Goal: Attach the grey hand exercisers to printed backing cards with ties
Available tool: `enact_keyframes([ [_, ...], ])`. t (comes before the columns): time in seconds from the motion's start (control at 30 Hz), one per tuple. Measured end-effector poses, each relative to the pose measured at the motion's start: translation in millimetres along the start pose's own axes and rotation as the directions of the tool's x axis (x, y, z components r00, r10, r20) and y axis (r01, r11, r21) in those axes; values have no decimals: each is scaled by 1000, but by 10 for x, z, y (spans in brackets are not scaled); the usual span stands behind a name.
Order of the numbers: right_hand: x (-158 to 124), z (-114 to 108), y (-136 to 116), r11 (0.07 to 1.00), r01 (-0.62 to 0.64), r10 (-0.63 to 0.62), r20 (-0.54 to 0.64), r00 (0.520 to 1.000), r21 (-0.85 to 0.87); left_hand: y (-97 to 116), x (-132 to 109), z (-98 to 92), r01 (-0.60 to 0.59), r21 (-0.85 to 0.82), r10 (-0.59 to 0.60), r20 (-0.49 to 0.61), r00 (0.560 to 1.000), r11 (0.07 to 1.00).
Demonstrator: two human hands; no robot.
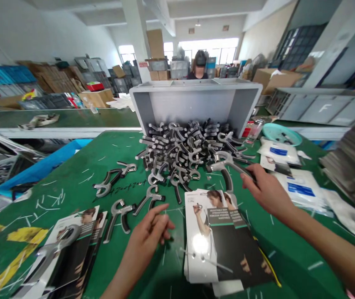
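Observation:
My right hand (266, 189) is closed around one handle of a grey and black hand grip strengthener (225, 160), holding it above the right front of a heap of similar grips (180, 151). My left hand (149, 232) hovers over the green table with loosely bent fingers and nothing in them. Just left of it, a hand grip (119, 220) lies on the table, and another hand grip (149, 199) lies beyond it. Between my hands sits a stack of printed cards (200, 249). A hand grip (54, 253) rests on more cards at the left.
A grey crate (193, 104) lies tipped on its side behind the heap. Plastic bags with blue labels (300, 189) and a turquoise tray (282, 133) are at the right. Yellow tape (24, 249) and white plastic ties are scattered on the table. A person (199, 66) is behind the crate.

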State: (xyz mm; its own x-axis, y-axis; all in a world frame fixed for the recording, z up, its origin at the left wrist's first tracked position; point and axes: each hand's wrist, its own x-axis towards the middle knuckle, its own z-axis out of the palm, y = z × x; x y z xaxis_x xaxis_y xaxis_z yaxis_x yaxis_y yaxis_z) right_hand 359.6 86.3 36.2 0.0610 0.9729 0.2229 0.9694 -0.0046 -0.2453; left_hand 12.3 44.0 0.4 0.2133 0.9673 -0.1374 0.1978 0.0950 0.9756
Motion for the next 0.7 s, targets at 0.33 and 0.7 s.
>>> enact_keyframes([
  [0.33,-991,124,-829,978,76,-91,68,994,195,169,365,424,-311,180,300,88,950,933],
  [0.7,-1427,118,-690,966,241,-237,-52,970,96,-4,333,380,-537,422,443,307,843,730],
])
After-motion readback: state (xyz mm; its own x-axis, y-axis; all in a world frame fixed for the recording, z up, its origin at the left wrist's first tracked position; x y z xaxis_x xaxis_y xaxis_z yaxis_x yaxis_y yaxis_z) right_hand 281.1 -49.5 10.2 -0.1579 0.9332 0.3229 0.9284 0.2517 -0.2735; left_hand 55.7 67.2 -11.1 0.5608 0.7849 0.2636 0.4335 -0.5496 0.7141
